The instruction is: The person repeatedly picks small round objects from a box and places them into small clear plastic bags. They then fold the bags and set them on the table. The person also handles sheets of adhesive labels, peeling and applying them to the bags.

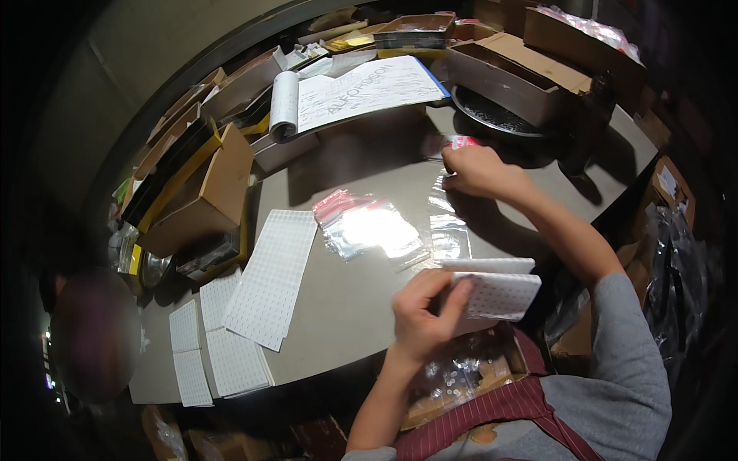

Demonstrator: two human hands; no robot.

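Fingers of the left hand (pixel 421 311) grip a folded grid-printed sheet (pixel 503 296) over the table's (pixel 338 307) near edge, long axis left-to-right, free end rightward. Clear bags (pixel 449 238) lie between it and the right hand (pixel 486 170), pinched beside a red-marked bag (pixel 463 142), hold unclear. Leftward: zip-bag pile (pixel 346 219), printed sheets (pixel 273 276), cardboard box (pixel 227 180).

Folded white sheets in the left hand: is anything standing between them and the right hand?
Nothing upright visibly is. Only clear plastic bags lie on the table between the folded white sheets in the left hand and the right hand.
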